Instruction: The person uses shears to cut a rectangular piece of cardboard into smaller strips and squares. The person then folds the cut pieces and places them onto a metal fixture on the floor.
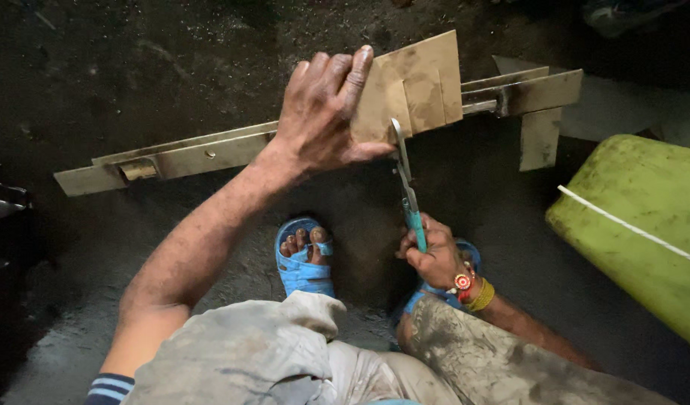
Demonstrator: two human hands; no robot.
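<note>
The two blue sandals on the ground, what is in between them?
In the head view, only bare dark floor lies between the left sandal and the right sandal. The snips hang above that gap.

Dark, gritty floor (120, 67) under everything here, dusty and stained, paler grey down by the lower left corner. Lying straight across it is a long brass-coloured metal bar assembly (202, 154), running from the left edge up toward the right, with a flat metal plate (541, 139) hanging off its right end and a pale flat sheet (622, 112) on the ground just behind. On the right a big yellow-green container (645, 217) sits on the floor, and two feet in blue sandals (303, 259) are planted near the middle
</note>
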